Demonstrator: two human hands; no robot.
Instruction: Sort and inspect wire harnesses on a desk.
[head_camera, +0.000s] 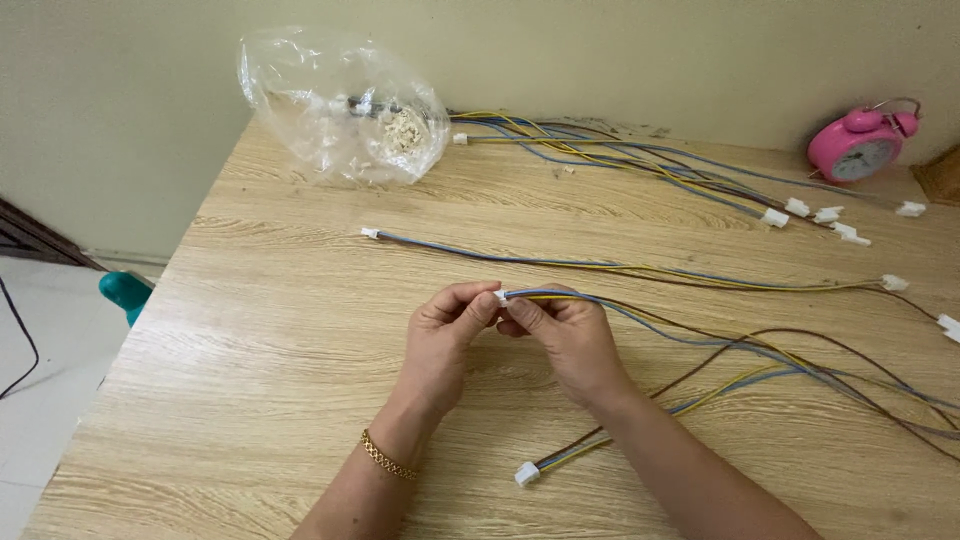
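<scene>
Above the middle of a wooden table (250, 370), my left hand (447, 335) and my right hand (563, 335) meet fingertip to fingertip. Between them sits a small white connector (501, 296) at the end of a wire bundle (700, 345) of blue, yellow and brown strands. My left fingers pinch the connector; my right fingers grip the wires just behind it. The bundle trails off to the right across the table. A gold bracelet circles my left wrist.
A clear plastic bag (340, 105) of small white connectors lies at the back left. Several finished wire harnesses (640, 155) lie along the back, one more (600, 265) across the middle. A pink alarm clock (860, 145) stands at the back right. Another white connector (527, 474) lies near me.
</scene>
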